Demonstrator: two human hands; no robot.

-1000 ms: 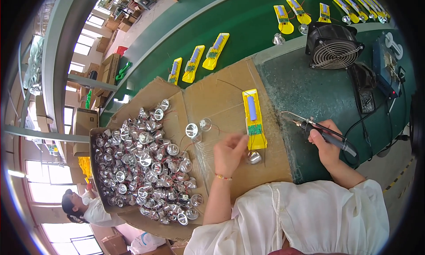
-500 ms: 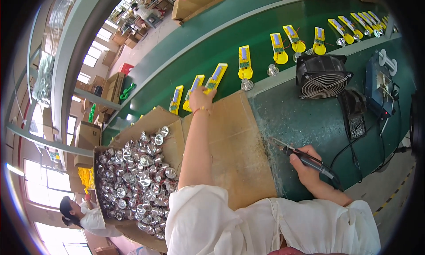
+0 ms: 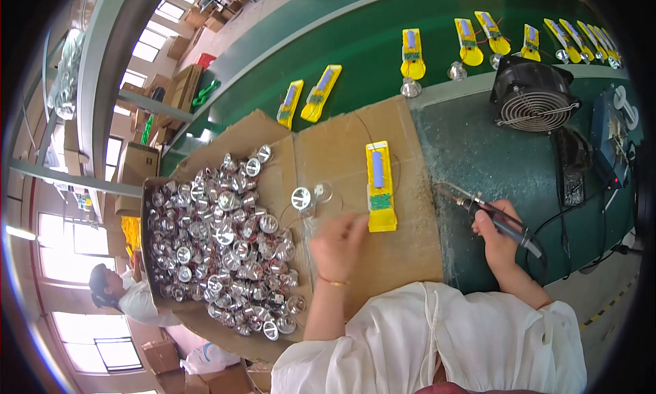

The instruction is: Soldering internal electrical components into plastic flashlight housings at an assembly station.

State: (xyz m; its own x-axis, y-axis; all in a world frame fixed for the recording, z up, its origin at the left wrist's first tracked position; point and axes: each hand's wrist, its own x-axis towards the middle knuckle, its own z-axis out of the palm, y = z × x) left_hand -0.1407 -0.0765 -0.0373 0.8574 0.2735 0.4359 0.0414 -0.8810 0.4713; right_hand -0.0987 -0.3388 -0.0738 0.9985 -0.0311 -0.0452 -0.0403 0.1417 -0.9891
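Observation:
On the cardboard sheet (image 3: 410,257) in front of me lies a yellow plastic housing (image 3: 383,220), carrying a blue cylindrical battery and a green circuit board. Beside its lower left edge is my left hand (image 3: 336,247), fingers bent but smeared by motion, so whether it grips anything is unclear. Two silvery lamp reflectors (image 3: 301,198) with thin wires lie just beyond that hand. My right hand (image 3: 497,230) is closed around a soldering iron (image 3: 509,231), whose tip points to the far left above the green bench.
A carton of silvery reflectors (image 3: 225,237) stands at left. Yellow housings (image 3: 413,56) lie along the green conveyor belt (image 3: 260,73) at the back. A black fan (image 3: 536,97) and a blue soldering unit (image 3: 611,138) with cables occupy the right. Another person (image 3: 130,295) is at far left.
My left hand has come back from the belt toward me, and a yellow housing now lies on the cardboard. The soldering iron stays in my right hand. The whole view has shifted somewhat.

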